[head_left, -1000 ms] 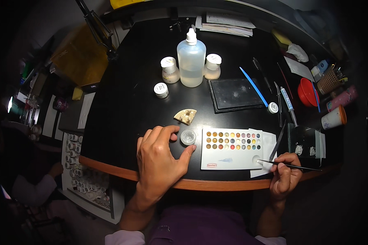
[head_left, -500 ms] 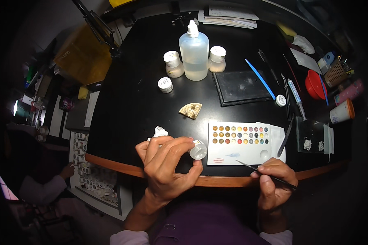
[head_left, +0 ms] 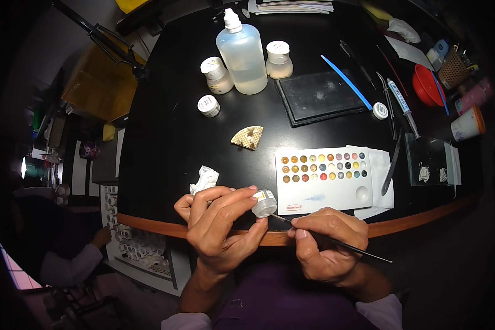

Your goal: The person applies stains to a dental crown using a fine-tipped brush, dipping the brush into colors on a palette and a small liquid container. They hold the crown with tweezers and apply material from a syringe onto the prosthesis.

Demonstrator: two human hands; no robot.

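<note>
Between thumb and fingertips, my left hand (head_left: pixel 221 224) holds a small clear jar (head_left: pixel 264 204) tilted with its mouth toward me. My right hand (head_left: pixel 331 242) grips a thin dark-handled paintbrush (head_left: pixel 351 247), and its tip is at the mouth of the jar. Whether the tip touches the liquid or the glass, I cannot tell. Just beyond my hands lies a white palette (head_left: pixel 324 187) with rows of coloured paste wells and a bluish smear on its bare part. A crumpled white tissue (head_left: pixel 205 179) sits behind my left hand. Farther off is a wedge-shaped honeycomb tray (head_left: pixel 247 137) with small pieces on it.
A large clear bottle (head_left: pixel 243 58) stands at the back among small white-capped jars (head_left: pixel 208 106). Right of it are a black slab (head_left: pixel 319 99), a blue stick (head_left: pixel 346 82), a syringe (head_left: pixel 402 107) and a red bowl (head_left: pixel 427 86). Another person's hand (head_left: pixel 102 237) is at the left.
My right hand has moved left from beside the palette, bringing the brush tip to the jar's mouth. The whole view has shifted slightly.
</note>
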